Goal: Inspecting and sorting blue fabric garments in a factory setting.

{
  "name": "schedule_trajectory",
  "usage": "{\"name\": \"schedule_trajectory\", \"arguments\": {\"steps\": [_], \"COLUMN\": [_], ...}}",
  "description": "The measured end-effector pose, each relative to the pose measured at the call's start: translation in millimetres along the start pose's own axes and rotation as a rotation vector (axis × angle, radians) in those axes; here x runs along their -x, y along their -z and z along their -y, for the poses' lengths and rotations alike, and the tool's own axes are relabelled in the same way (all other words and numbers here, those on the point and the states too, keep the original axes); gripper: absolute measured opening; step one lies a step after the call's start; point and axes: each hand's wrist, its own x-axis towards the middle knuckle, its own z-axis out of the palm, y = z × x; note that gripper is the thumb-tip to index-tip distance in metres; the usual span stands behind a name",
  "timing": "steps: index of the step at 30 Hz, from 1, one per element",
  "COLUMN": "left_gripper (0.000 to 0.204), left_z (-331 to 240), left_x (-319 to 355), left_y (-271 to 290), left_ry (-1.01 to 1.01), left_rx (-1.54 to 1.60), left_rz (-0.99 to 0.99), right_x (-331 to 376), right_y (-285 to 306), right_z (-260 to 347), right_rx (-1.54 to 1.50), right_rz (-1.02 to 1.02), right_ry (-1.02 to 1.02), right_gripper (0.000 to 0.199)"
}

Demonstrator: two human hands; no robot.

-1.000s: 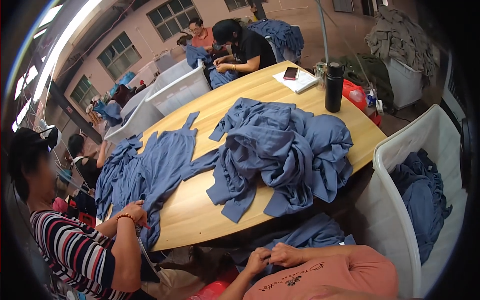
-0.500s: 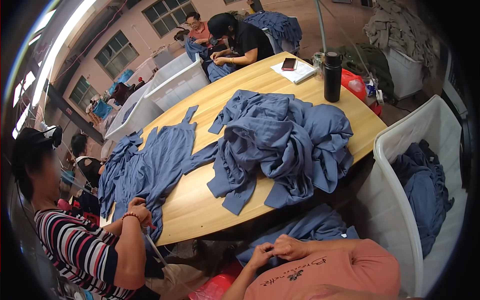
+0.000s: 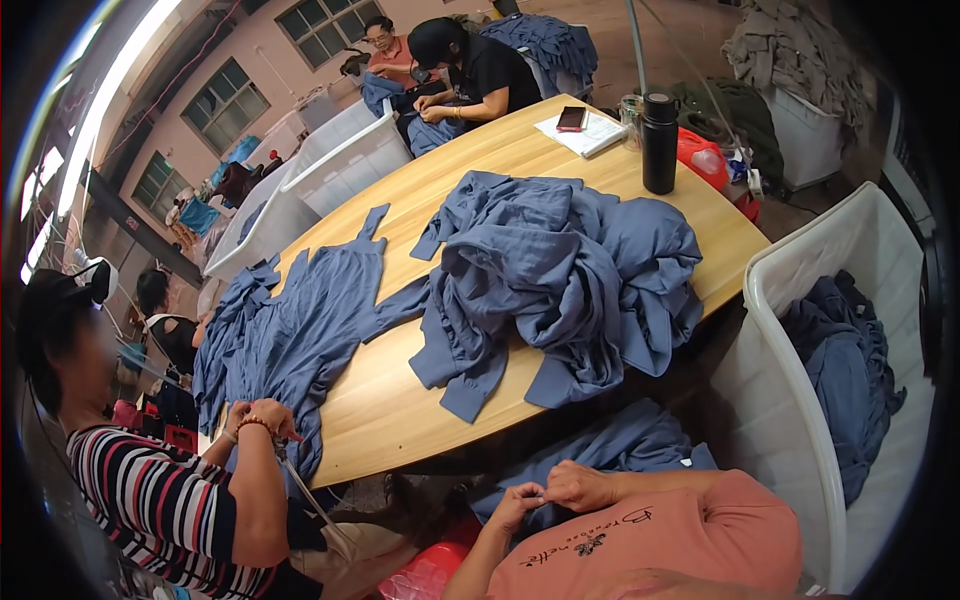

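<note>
A blue garment (image 3: 625, 442) lies across my lap, below the table's near edge. In front of it my left hand (image 3: 514, 507) is closed, thumb and fingertips pinched together. Close to its right, my right hand (image 3: 582, 487) is also closed, with its fingers curled and their tips toward the left hand. Whatever sits between the fingertips is too small to make out. On the table (image 3: 370, 437), a heap of blue long-sleeved garments (image 3: 530, 265) lies crumpled just beyond my hands.
A white bin (image 3: 795, 400) holding blue garments (image 3: 845, 370) stands at my right. A black bottle (image 3: 659, 145) and a phone (image 3: 572, 119) on papers are on the table's far right. At left, a person in stripes (image 3: 170, 500) works beside spread blue garments (image 3: 300, 310).
My hands have shifted slightly, with the fingertips a little further apart. The striped-shirt person's hands have moved a bit left. The whole view has tilted slightly.
</note>
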Motion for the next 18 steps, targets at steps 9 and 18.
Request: {"name": "schedule_trajectory", "arguments": {"steps": [9, 18], "left_gripper": [0.008, 0.011], "left_z": [-3, -3], "left_x": [-6, -1], "left_y": [-10, 0], "left_ry": [-0.023, -0.002], "left_rx": [-0.02, 0.013], "left_rz": [-0.016, -0.03], "right_x": [-5, 2], "right_y": [5, 0], "right_z": [5, -1], "right_rx": [-0.016, -0.022], "right_rz": [0.008, -0.003], "right_ry": [0.012, -0.022], "right_gripper": [0.027, 0.015]}}
